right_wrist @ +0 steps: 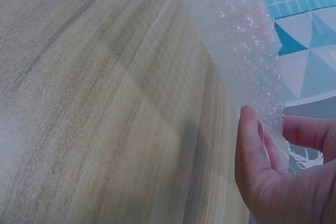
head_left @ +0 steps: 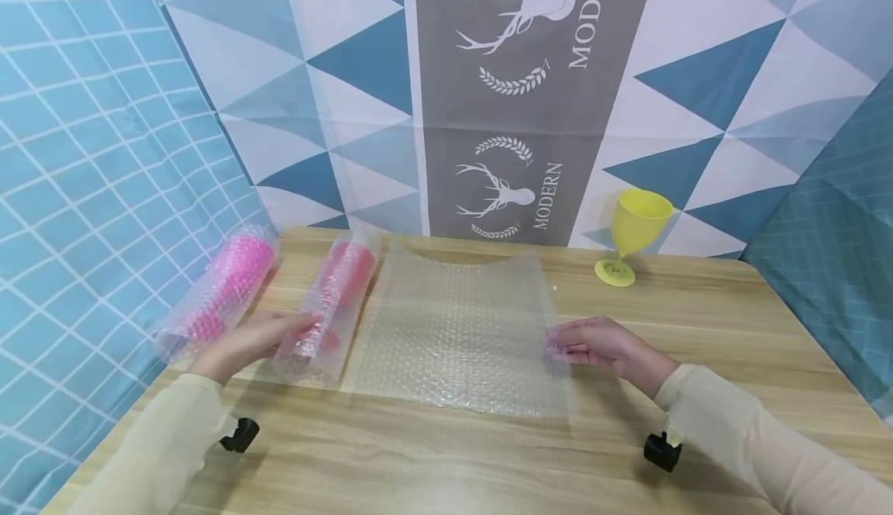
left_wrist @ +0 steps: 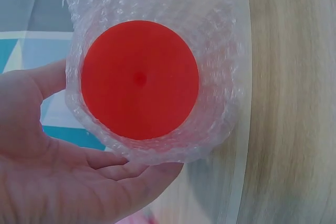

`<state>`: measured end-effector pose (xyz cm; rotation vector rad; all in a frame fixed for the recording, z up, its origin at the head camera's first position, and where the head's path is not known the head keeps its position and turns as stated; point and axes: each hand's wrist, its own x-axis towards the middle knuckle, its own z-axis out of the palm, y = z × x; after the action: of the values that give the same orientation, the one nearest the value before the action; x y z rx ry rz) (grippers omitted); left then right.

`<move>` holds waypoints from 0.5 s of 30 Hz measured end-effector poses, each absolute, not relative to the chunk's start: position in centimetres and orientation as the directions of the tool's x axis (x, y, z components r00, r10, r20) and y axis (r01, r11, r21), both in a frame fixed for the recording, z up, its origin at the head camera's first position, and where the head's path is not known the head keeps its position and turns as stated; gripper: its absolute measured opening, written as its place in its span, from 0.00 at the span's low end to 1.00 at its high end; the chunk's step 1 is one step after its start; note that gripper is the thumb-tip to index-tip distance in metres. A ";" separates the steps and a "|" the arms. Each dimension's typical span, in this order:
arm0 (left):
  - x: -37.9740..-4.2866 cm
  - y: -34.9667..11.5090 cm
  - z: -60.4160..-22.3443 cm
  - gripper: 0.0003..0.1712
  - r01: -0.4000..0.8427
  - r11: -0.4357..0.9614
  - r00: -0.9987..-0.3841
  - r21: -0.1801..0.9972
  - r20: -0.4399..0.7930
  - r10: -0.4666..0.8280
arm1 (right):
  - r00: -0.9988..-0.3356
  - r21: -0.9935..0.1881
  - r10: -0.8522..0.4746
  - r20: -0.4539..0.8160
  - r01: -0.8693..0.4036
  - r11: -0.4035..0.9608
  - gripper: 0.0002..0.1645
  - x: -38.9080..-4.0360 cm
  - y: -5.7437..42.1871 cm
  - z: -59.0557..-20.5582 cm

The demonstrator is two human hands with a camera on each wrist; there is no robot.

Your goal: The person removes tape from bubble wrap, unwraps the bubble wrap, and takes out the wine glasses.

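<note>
My left hand (head_left: pixel 254 338) grips a red goblet (left_wrist: pixel 139 80) rolled in bubble wrap, at the left of the table. In the left wrist view its round red base faces the camera, with the thumb on one side and the fingers under the wrap. To the right of this roll spreads a clear sheet of bubble wrap (head_left: pixel 453 329). My right hand (head_left: pixel 600 344) pinches the sheet's right edge between thumb and fingers. The right wrist view shows the sheet stretching from these fingertips toward a pinkish roll.
A second bubble-wrapped roll with a bright pink thing inside (head_left: pixel 233 278) lies at the far left, beside the blue tiled cloth. An upright yellow goblet (head_left: pixel 636 224) stands at the back right of the wooden table (head_left: pixel 432 461). A patterned cloth (head_left: pixel 363 112) hangs behind.
</note>
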<state>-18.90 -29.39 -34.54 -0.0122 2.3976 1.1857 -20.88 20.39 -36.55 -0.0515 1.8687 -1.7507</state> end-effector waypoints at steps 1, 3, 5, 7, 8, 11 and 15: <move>-18.9 -29.3 -34.5 0.46 -0.210 0.619 -0.890 0.757 -0.410 0.199 | -0.835 -0.927 -0.402 -0.375 0.349 0.139 0.28 -20.9 20.4 -36.5; -18.9 -29.1 -34.5 0.46 -0.213 0.604 -0.884 0.768 -0.415 0.215 | -0.835 -0.927 -0.404 -0.373 0.347 0.139 0.28 -20.8 20.4 -36.5; -18.9 -28.9 -34.5 0.45 -0.216 0.593 -0.879 0.776 -0.419 0.229 | -0.835 -0.928 -0.406 -0.372 0.347 0.137 0.27 -20.8 20.4 -36.5; -19.0 -28.7 -34.5 0.46 -0.228 0.586 -0.876 0.778 -0.427 0.226 | -0.834 -0.928 -0.408 -0.372 0.346 0.138 0.26 -20.8 20.3 -36.5; -19.0 -28.6 -34.5 0.46 -0.235 0.585 -0.877 0.776 -0.429 0.216 | -0.834 -0.928 -0.409 -0.371 0.344 0.140 0.26 -20.9 20.3 -36.4; -19.1 -28.5 -34.6 0.46 -0.251 0.584 -0.880 0.772 -0.434 0.195 | -0.834 -0.929 -0.409 -0.370 0.343 0.140 0.25 -20.9 20.2 -36.4; -19.4 -28.4 -34.7 0.47 -0.261 0.575 -0.884 0.776 -0.431 0.181 | -0.835 -0.929 -0.407 -0.370 0.345 0.135 0.26 -20.9 20.2 -36.4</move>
<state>-19.40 -28.44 -34.74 -0.0634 2.3383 1.2603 -20.90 20.25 -36.42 -0.0596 1.8625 -1.7565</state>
